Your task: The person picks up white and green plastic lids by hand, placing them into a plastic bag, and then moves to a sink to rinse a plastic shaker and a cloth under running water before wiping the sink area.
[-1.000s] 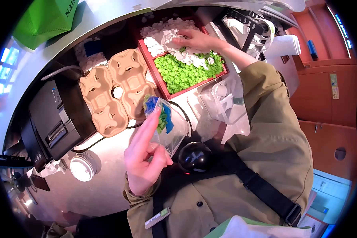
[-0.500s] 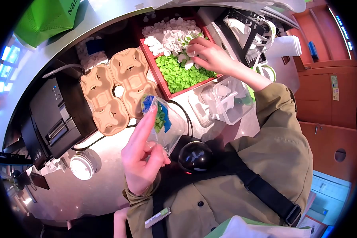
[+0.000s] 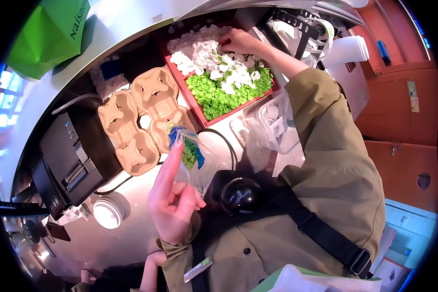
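Observation:
My left hand [image 3: 173, 207] grips a clear plastic bag [image 3: 204, 168] between thumb and fingers, its index finger stretched up along the bag's side. Inside or behind the film show small green pieces [image 3: 190, 155] and something blue. My right hand [image 3: 239, 42] reaches into the far right of a red divided tray [image 3: 205, 122], its fingers curled down among small white pieces [image 3: 194, 41]. What those fingers hold is hidden. Bright green pieces [image 3: 214, 100] fill the tray's nearer compartment, and some white ones lie scattered on top of them.
A cardboard cup carrier [image 3: 123, 130] lies left of the tray. Further left are a black printer [image 3: 65, 160] and a stack of white lids [image 3: 108, 212]. A clear plastic container [image 3: 272, 127] sits under my right forearm. A green bag [image 3: 48, 39] stands at the back left.
My right hand has moved away from me, from the border of the green and white pieces to the far white ones. More white pieces now lie over the green. My left hand keeps the bag.

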Tool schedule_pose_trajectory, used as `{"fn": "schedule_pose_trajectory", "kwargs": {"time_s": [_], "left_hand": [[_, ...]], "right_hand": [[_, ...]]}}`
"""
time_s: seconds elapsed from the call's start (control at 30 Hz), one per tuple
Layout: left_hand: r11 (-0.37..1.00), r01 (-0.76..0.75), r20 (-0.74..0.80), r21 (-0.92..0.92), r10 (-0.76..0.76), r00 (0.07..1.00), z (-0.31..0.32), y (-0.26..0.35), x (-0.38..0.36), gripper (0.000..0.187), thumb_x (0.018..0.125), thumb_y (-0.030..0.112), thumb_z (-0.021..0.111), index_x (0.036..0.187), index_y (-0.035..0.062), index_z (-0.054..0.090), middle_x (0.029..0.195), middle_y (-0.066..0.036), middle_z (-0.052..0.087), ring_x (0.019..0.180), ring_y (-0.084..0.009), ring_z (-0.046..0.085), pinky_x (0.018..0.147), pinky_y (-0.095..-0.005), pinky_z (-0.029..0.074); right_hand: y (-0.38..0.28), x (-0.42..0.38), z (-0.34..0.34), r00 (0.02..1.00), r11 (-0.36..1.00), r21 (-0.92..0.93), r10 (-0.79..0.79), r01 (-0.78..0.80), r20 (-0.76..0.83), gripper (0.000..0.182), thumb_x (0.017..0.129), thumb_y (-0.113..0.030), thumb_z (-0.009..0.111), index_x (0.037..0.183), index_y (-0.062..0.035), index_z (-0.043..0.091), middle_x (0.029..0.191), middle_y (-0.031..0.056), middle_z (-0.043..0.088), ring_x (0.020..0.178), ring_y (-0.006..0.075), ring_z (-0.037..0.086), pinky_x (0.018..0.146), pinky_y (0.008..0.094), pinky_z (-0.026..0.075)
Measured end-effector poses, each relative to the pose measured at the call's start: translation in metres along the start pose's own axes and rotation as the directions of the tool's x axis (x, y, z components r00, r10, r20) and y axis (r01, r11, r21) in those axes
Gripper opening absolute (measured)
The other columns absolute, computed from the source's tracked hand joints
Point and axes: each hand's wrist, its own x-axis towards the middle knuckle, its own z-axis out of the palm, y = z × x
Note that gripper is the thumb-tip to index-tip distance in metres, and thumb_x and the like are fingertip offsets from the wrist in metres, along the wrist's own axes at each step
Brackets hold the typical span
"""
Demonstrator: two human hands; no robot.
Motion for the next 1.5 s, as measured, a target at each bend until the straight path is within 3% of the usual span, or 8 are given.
{"fn": "schedule_pose_trajectory", "kwargs": {"time_s": [0.27,0.47,0.53,0.7,0.93,1.0,1.13,1.5], "left_hand": [[0.996,-0.079,-0.016,-0.039,0.078,0.997,-0.001,-0.004,0.0,0.064,0.066,-0.017,0.036,0.129,-0.0041,0.037,0.132,-0.02,0.038,0.055,-0.0081,0.055,0.046,-0.0177,0.043],[0.989,-0.142,-0.006,-0.046,0.142,0.99,-0.009,-0.003,0.0,0.063,0.066,-0.017,0.035,0.128,-0.0069,0.035,0.132,-0.02,0.038,0.054,-0.0079,0.055,0.047,-0.0169,0.043],[0.987,-0.15,-0.004,-0.048,0.15,0.989,-0.009,-0.003,0.0,0.062,0.066,-0.017,0.035,0.128,-0.008,0.035,0.132,-0.021,0.038,0.053,-0.0077,0.055,0.047,-0.0167,0.043],[0.983,-0.179,-0.011,-0.037,0.179,0.984,-0.006,-0.002,0.002,0.062,0.067,-0.017,0.035,0.128,-0.0089,0.034,0.132,-0.021,0.038,0.052,-0.0068,0.054,0.047,-0.0165,0.043],[0.981,-0.187,-0.017,-0.04,0.187,0.982,-0.006,-0.003,0.003,0.062,0.067,-0.016,0.035,0.128,-0.0097,0.033,0.132,-0.022,0.038,0.051,-0.0067,0.053,0.047,-0.0164,0.043],[0.985,-0.171,-0.039,-0.023,0.17,0.985,-0.005,-0.002,0.002,0.061,0.067,-0.015,0.035,0.128,-0.0099,0.033,0.132,-0.022,0.038,0.051,-0.0069,0.053,0.047,-0.0164,0.043],[0.984,-0.177,-0.024,-0.023,0.177,0.984,-0.009,-0.003,0.002,0.06,0.068,-0.014,0.036,0.128,-0.01,0.034,0.131,-0.022,0.038,0.051,-0.0077,0.054,0.047,-0.017,0.043],[0.985,-0.173,0.041,-0.024,0.174,0.984,-0.013,-0.006,0.002,0.062,0.068,-0.016,0.037,0.129,-0.0077,0.033,0.133,-0.021,0.037,0.054,-0.0089,0.056,0.047,-0.0177,0.043]], "right_hand": [[-0.001,0.023,0.008,0.954,0.953,-0.187,0.266,-0.238,0.139,0.026,0.07,-0.022,0.059,0.091,-0.0064,0.064,0.084,0.0136,0.063,0.081,0.0256,0.06,0.073,0.0338,0.046],[-0.043,-0.035,-0.043,0.956,0.976,0.166,-0.178,0.142,0.232,0.022,0.072,-0.017,0.059,0.089,-0.0041,0.064,0.081,0.0089,0.064,0.07,0.0187,0.061,0.067,0.0295,0.047],[-0.059,-0.055,-0.042,0.959,0.998,0.011,-0.062,0.061,0.277,0.026,0.074,-0.017,0.059,0.095,-0.0032,0.062,0.082,0.0098,0.064,0.075,0.0204,0.06,0.07,0.03,0.046],[-0.033,-0.058,-0.029,0.962,0.974,-0.058,-0.206,0.219,0.178,0.023,0.077,-0.012,0.057,0.097,-0.0017,0.059,0.09,0.014,0.058,0.077,0.0246,0.058,0.072,0.0329,0.045],[-0.022,-0.044,-0.056,0.996,0.998,-0.048,0.052,-0.048,0.078,0.027,0.079,-0.017,0.059,0.1,-0.0005,0.059,0.08,0.0132,0.06,0.072,0.0228,0.06,0.066,0.0323,0.047],[-0.014,-0.051,-0.053,0.978,0.959,-0.238,-0.182,0.155,-0.099,0.038,0.08,-0.034,0.059,0.103,-0.0036,0.059,0.089,0.0133,0.057,0.071,0.0246,0.06,0.064,0.0331,0.047],[-0.049,-0.098,-0.037,0.908,0.818,-0.444,-0.418,0.366,-0.021,0.058,0.075,-0.056,0.055,0.107,-0.0074,0.055,0.099,0.0124,0.053,0.072,0.0281,0.059,0.062,0.0356,0.049],[-0.046,-0.091,-0.003,0.836,0.814,-0.274,-0.545,0.511,-0.059,0.027,0.085,-0.028,0.054,0.098,-0.0045,0.053,0.087,0.01,0.054,0.075,0.0265,0.058,0.061,0.0355,0.049]]}}
